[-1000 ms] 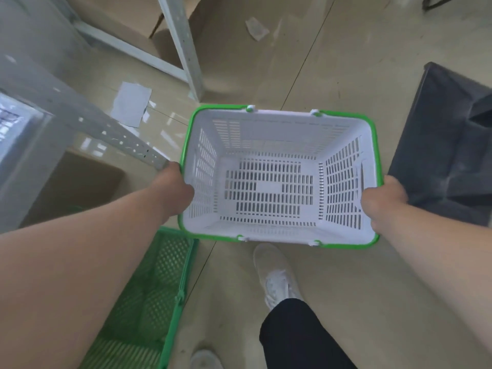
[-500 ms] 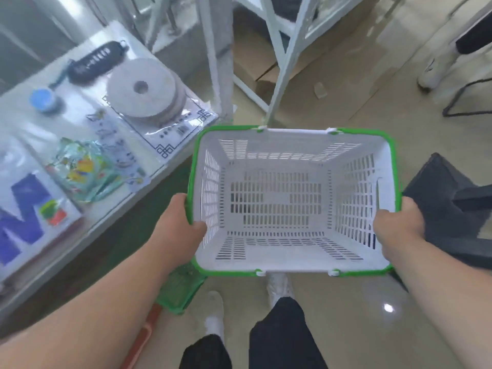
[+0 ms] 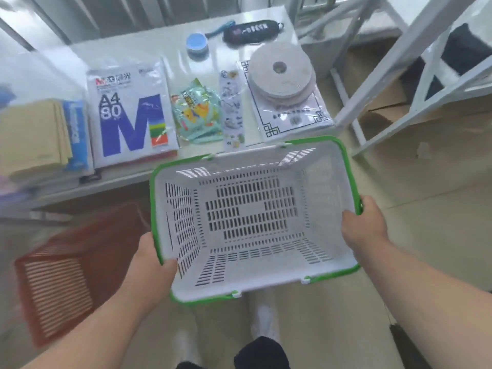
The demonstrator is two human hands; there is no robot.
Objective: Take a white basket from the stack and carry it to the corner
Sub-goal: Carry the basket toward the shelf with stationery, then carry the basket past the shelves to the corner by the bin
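Observation:
I hold an empty white basket (image 3: 323,182) with a green rim and slotted walls in front of me, above the floor and just short of a table edge. My left hand (image 3: 153,265) grips its left rim, thumb inside the basket. On the opposite short side my right hand (image 3: 364,227) clasps the rim near the far corner. The basket sits slightly tilted, its left end lower and closer to me.
A white table (image 3: 170,41) ahead carries an A4 paper pack (image 3: 130,113), brown envelopes (image 3: 34,134), snack packets (image 3: 197,113), tape rolls (image 3: 282,73) and a blue lid (image 3: 197,43). A red basket (image 3: 66,265) lies on the floor left. White shelf frames (image 3: 399,57) and cardboard stand right.
The view has swung left and the basket has travelled with me: the table top now fills the far side, a red basket appears at left, and the dark bin has left the view.

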